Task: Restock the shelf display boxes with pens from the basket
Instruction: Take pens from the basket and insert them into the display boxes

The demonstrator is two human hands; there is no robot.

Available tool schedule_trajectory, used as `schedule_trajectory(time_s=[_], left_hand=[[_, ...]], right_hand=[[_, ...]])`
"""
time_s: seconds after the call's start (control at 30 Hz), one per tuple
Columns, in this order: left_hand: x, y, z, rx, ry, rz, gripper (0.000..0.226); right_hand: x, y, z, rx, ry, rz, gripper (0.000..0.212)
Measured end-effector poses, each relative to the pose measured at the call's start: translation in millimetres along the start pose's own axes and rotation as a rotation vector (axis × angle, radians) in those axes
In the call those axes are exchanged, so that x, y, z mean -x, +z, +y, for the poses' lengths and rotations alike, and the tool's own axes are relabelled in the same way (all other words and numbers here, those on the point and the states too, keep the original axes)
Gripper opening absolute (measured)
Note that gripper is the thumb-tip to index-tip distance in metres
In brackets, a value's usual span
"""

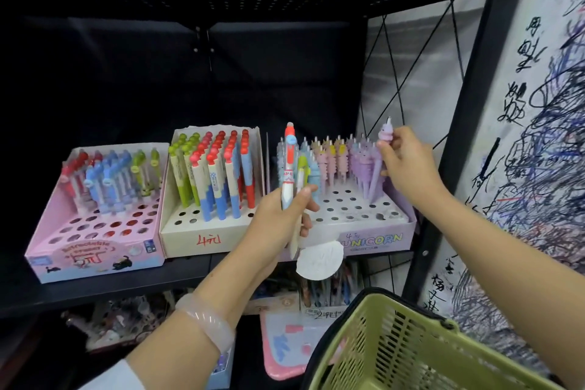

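Three display boxes line the black shelf (95, 291) — right hand (406, 165) pinches a purple unicorn pen (376, 165) over the Unicorn box (373, 239); left hand (281, 222) grips several pens (289, 168); green basket (408, 348) below.

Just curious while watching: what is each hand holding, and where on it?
The left hand grips a few pens by their lower barrels. The right hand pinches a purple pen near its top, over the unicorn box.
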State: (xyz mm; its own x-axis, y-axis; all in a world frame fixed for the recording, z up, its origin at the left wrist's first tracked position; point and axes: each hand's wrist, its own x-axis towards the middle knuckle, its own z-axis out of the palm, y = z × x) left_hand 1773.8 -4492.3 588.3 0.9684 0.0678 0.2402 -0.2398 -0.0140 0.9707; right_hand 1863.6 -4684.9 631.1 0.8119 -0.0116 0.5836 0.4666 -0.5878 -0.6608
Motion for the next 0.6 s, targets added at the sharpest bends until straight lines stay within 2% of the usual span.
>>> schedule_trajectory(time_s=[0.17, 0.27, 0.37, 0.43, 0.5, 0.57, 0.6], left_hand=[[2, 3, 1, 0.028, -0.011, -0.017, 0.016], [2, 2, 1, 0.058, -0.026, -0.01, 0.013], [6, -4, 0, 0.069, -0.024, -0.015, 0.008], [8, -8, -1, 0.054, -0.02, -0.01, 0.008], [10, -12, 0, 0.055, -0.026, -0.013, 0.01], [13, -16, 2, 0.087, -0.028, -0.024, 0.014], [15, -18, 3, 0.102, -0.026, -0.028, 0.016]], right_hand=[[7, 2, 9, 0.069, 0.023, -0.08, 0.019], [9, 6, 14, 0.092, 0.104, -0.192, 0.018], [14, 10, 19, 0.226, 0.136, -0.303, 0.016], [19, 12, 17, 0.309, 0.119, -0.247, 0.019], [24, 15, 6, 0.332, 0.059, -0.08, 0.019], [30, 20, -19, 0.181, -0.013, -0.012, 0.015], [33, 25, -33, 0.028, -0.023, -0.079, 0.011]])
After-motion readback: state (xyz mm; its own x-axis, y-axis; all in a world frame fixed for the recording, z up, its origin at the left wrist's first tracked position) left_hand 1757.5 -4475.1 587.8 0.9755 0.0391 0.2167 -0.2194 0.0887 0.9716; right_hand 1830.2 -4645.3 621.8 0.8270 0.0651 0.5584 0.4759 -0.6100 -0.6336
